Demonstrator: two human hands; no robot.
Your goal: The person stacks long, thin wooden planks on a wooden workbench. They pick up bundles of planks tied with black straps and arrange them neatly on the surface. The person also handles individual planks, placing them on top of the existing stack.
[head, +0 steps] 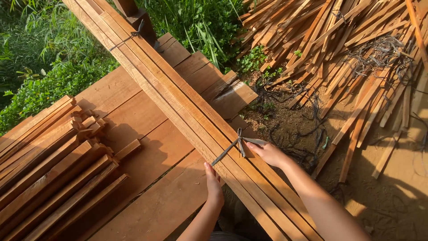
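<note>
2 hands hold a bundle of long wood strips (187,107): left hand (214,185) grips its near edge, right hand (267,152) pinches the tie strap (232,149) (knotted on top).

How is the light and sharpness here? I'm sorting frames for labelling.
Head view: low warm sun, long shadows over the platform boards; the slat bundle, left hand and right hand are sharp; bright glare on the loose slat pile.
</note>
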